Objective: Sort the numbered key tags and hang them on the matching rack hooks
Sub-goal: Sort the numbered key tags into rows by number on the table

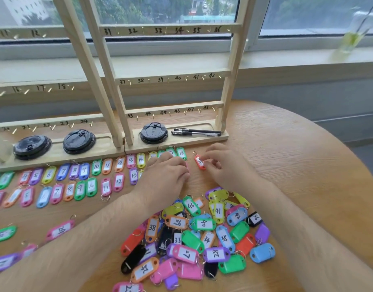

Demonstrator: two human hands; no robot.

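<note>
- Loose pile of key tags (194, 239) is sitting nearest the camera, between the two forearms; many are lying face down or overlapping, so only some numbers are reading (38, 41, 28, 33).
- red tag (200, 163) is lying flat on the table just past the pile, below the right rack's base; its number is being covered by fingertips.
- right hand (225, 165) is pinching the red tag's right edge with thumb and curled fingers.
- left hand (166, 173) is lying palm down just left of it, fingers bent over the end of the sorted rows (76, 178); can't tell if it is gripping anything underneath.
- Sorted rows are running left in two lines, 4 to 18; far-left tags are blurring and getting cut off.
- right rack (171, 79) is standing behind, rails numbered 31–48, hooks (185, 112) bare; left rack (44, 89) is only partly in frame.
- black lids (154, 132) and pens (196, 132) are resting in the rack bases.
- table (286, 154) is wooden, round-edged; a blurred glass (354, 36) is standing on the sill.
</note>
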